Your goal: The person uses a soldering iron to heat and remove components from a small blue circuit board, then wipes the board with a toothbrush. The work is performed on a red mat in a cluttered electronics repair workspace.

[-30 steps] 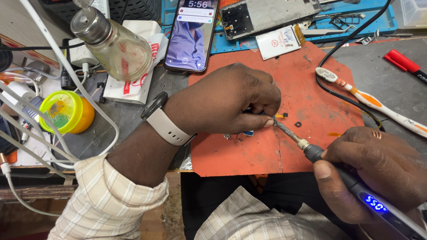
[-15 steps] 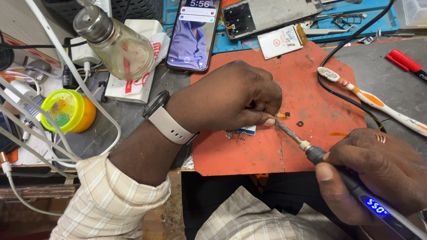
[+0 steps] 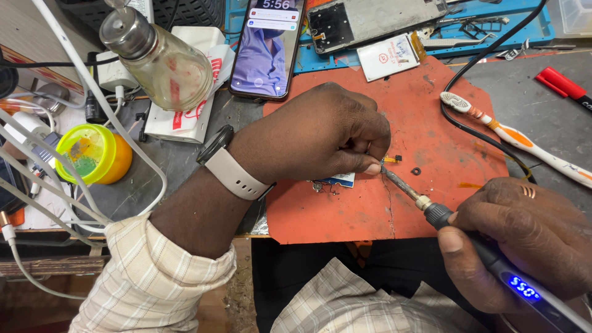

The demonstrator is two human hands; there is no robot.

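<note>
My left hand (image 3: 324,135), with a white-strapped watch (image 3: 229,166) on the wrist, is curled over a small blue circuit part (image 3: 338,180) on the orange work mat (image 3: 431,129). Its fingertips pinch something thin that I cannot make out, right at the iron's tip. My right hand (image 3: 524,240) grips a black soldering iron (image 3: 456,228) with a lit blue display. The iron's metal tip touches the spot beside my left fingertips. Tiny loose parts (image 3: 414,171) lie on the mat just beyond the tip.
A smartphone with a lit screen (image 3: 265,52) lies behind my left hand. A glass dispenser bottle (image 3: 163,61), a yellow-green tub (image 3: 92,154) and white cables are at the left. A toothbrush (image 3: 518,139), a red marker (image 3: 561,83), a dismantled phone frame (image 3: 376,18) and a black cable lie at the right and back.
Both hands hold almost the same pose. The iron's tip stays at the same spot by my left fingertips; only the view has shifted slightly.
</note>
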